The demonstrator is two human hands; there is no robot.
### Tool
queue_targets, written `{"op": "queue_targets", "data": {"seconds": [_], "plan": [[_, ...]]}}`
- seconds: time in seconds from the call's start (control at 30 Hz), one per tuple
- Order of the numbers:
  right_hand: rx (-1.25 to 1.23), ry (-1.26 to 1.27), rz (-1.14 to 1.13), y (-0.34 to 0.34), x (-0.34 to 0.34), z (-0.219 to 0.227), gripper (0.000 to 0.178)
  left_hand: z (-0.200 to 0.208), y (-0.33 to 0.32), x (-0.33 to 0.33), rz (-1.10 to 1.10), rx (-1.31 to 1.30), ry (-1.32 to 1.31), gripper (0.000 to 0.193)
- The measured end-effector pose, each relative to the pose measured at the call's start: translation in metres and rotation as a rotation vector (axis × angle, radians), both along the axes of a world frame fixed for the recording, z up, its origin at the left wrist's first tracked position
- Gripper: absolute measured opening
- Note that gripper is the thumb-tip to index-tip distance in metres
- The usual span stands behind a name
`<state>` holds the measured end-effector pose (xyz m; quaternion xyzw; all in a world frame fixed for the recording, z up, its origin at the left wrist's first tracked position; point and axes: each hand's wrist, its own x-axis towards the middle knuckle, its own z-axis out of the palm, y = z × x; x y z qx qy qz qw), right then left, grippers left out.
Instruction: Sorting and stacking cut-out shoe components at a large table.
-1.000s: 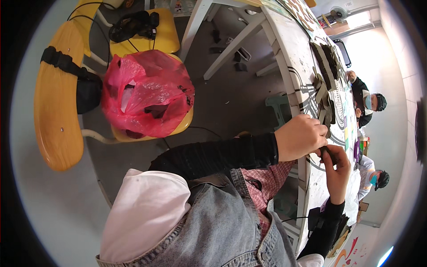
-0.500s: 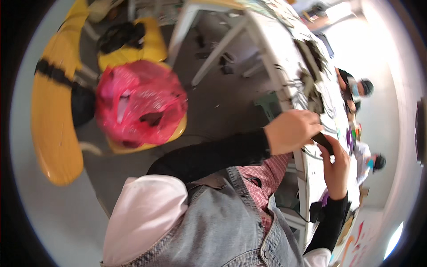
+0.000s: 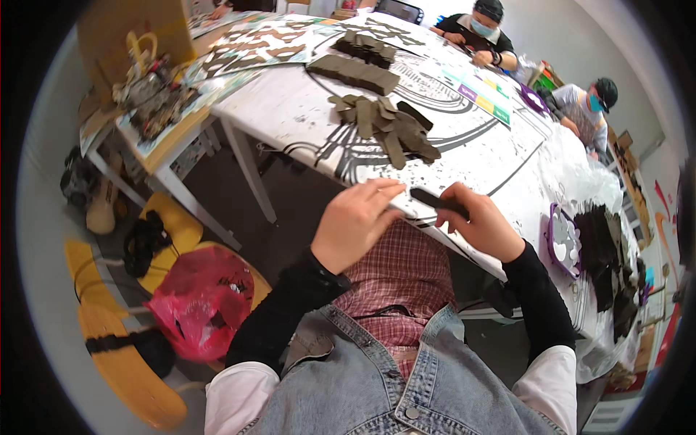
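Observation:
A narrow dark strip with a rounded end (image 3: 435, 201) is pinched between the thumb and fingers of my right hand (image 3: 480, 221), just above the table's near edge. My left hand (image 3: 359, 223) is to its left, thumb and fingers apart, with nothing visible in it. A small gap separates its fingertips from the strip. Past my hands, a loose pile of olive-brown strips (image 3: 388, 129) lies on the white table (image 3: 290, 123). Behind that pile sit a neat row of similar strips (image 3: 353, 74) and another stack (image 3: 362, 48).
On the right are a purple-rimmed basket (image 3: 562, 243) with white pieces and dark stacked material (image 3: 605, 254). A pink plastic bag (image 3: 203, 301) rests on a yellow chair at lower left. Sheets with brown shapes (image 3: 257, 47) lie far left. Two masked people sit across the table.
My view has swung from the chair side round to the table. Earlier both hands were at the dark strip; now my left hand is off it and my right hand keeps hold.

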<state>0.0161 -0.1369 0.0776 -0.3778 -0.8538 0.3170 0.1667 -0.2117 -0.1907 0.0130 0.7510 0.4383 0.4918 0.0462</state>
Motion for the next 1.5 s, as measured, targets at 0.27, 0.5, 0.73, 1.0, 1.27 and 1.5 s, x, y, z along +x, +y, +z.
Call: {"op": "queue_targets", "data": {"seconds": [0.27,0.5,0.73,1.0,1.27,1.5], "plan": [[-0.505,0.489,-0.243,0.079,0.053,-0.036,0.028,0.001,0.139,-0.027,-0.075,0.093,0.773,0.034],[-0.718,0.83,-0.446,0.116,0.094,-0.043,0.047,0.044,0.202,-0.015,-0.439,-0.147,0.915,0.022],[-0.784,1.126,-0.581,0.133,0.108,-0.082,0.022,0.049,0.227,0.075,-0.774,-1.114,-0.349,0.02],[-0.34,0.945,-0.74,0.139,0.111,-0.083,0.017,0.011,0.242,0.144,-0.784,-1.142,-0.596,0.023],[-0.352,0.937,-0.701,0.13,0.11,-0.074,0.019,-0.007,0.237,0.162,-0.64,-0.984,-0.528,0.021],[-0.339,1.029,-0.729,0.133,0.122,-0.072,0.022,-0.013,0.246,0.149,-0.758,-1.242,-0.795,0.022]]}}
